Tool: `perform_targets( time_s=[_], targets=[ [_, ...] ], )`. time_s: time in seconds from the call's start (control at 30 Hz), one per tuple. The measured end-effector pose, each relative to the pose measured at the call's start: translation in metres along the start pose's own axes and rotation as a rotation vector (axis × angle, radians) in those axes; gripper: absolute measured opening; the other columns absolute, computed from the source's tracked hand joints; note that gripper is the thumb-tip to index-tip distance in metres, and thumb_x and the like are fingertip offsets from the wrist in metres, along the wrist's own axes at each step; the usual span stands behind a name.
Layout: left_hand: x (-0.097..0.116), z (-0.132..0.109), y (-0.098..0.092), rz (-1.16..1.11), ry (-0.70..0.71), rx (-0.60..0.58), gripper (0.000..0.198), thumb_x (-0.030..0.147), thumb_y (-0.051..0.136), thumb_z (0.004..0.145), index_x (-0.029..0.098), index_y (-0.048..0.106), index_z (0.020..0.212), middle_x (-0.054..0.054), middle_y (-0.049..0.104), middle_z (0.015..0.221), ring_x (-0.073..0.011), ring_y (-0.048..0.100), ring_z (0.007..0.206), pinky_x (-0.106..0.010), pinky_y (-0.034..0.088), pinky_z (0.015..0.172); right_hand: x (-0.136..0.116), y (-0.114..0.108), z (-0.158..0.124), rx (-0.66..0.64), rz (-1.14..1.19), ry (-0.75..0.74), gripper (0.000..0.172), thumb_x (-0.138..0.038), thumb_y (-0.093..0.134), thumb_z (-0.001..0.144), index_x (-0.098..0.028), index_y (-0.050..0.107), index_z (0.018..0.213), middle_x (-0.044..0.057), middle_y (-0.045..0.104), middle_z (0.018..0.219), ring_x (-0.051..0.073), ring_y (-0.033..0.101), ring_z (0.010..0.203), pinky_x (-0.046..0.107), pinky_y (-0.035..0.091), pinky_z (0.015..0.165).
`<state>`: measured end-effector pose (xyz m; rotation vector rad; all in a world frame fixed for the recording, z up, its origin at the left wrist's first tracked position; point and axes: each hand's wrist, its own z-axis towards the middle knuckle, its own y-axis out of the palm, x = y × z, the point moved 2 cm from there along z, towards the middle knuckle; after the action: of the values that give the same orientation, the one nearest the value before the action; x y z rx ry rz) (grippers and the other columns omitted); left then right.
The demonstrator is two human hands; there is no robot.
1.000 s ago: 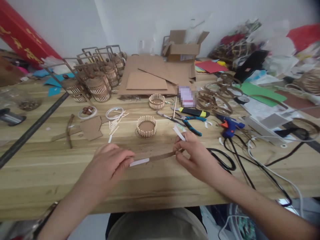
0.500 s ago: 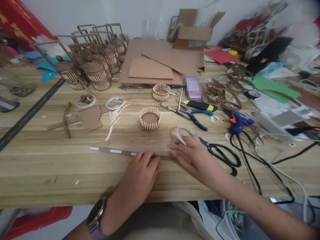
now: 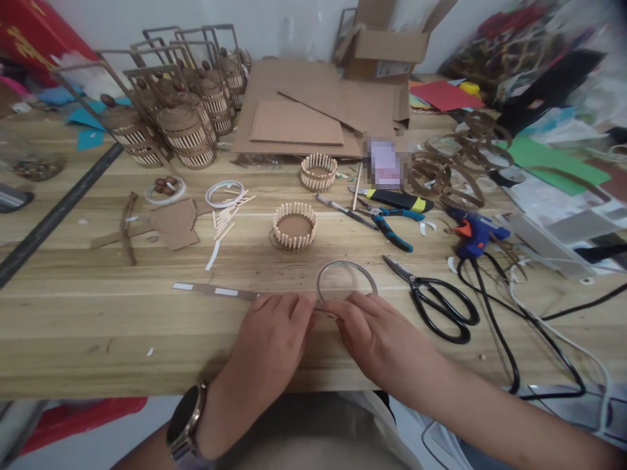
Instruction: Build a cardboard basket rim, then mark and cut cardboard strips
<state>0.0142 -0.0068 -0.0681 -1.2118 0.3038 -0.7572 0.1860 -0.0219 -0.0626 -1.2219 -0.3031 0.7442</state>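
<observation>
A watch (image 3: 186, 414) sits on the left wrist, just over the front edge of the table (image 3: 88, 356). Near the middle of that edge, the left hand (image 3: 279, 336) and the right hand (image 3: 377, 333) almost meet over a brown strip (image 3: 203, 290), which runs leftward roughly along the edge and bears white pieces (image 3: 226, 292). The left fingers are bent and held together over the strip; their tips are hidden, so I cannot tell whether they pinch or only press it. The right thumb and index finger are closed on the strip's right part. A thin ring (image 3: 347, 262) shows behind the right knuckles; whether that hand has hold of it, I cannot tell. To the right of this hand lie scissors (image 3: 431, 297), blades toward the back edge. Farther back, about midway to that edge, are a basket (image 3: 294, 227), pliers (image 3: 396, 228) and a glue gun (image 3: 475, 232), with loose sticks (image 3: 230, 219) and cut cardboard (image 3: 174, 225) toward the left. Behind them come a second basket (image 3: 318, 173) and a cutter (image 3: 396, 199). Lanterns (image 3: 186, 137) crowd toward the back left corner, cardboard sheets (image 3: 296, 124) lie beside them, and an open box (image 3: 386, 49) stands by the back edge.
</observation>
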Motion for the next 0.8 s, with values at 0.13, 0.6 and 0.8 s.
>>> perform_targets(
  time_s=[0.13, 0.6, 0.8],
  targets=[
    [-0.001, -0.001, -0.001, 0.024, -0.035, -0.046, 0.015, 0.006, 0.048, 0.092, 0.019, 0.055, 0.093, -0.003, 0.068, 0.076, -0.0243, 0.065, 0.066, -0.038, 0.050, 0.062, -0.001, 0.000, 0.004, 0.005, -0.035, -0.012, 0.024, -0.006, 0.034, 0.098, -0.014, 0.054, 0.109, 0.004, 0.064, 0.077, 0.020, 0.058, 0.069, 0.032, 0.044, 0.063],
    [-0.002, -0.024, 0.007, -0.023, -0.070, 0.043, 0.031, 0.018, 0.035, 0.104, 0.010, 0.047, 0.131, -0.008, 0.075, 0.094, -0.0215, 0.070, 0.083, -0.036, 0.053, 0.075, 0.035, -0.051, 0.008, -0.282, -0.238, 0.272, 0.019, -0.017, 0.047, 0.093, -0.021, 0.061, 0.080, 0.004, 0.062, 0.079, 0.017, 0.058, 0.061, 0.029, 0.032, 0.048],
    [0.002, -0.032, 0.018, 0.130, -0.002, 0.003, 0.031, 0.015, 0.036, 0.103, 0.012, 0.065, 0.114, -0.014, 0.073, 0.120, -0.0241, 0.069, 0.103, -0.038, 0.052, 0.086, 0.053, -0.056, 0.029, -0.746, 0.211, 0.603, 0.018, -0.020, 0.053, 0.086, -0.022, 0.065, 0.074, 0.000, 0.063, 0.063, 0.014, 0.055, 0.057, 0.026, 0.037, 0.054]
  ],
)
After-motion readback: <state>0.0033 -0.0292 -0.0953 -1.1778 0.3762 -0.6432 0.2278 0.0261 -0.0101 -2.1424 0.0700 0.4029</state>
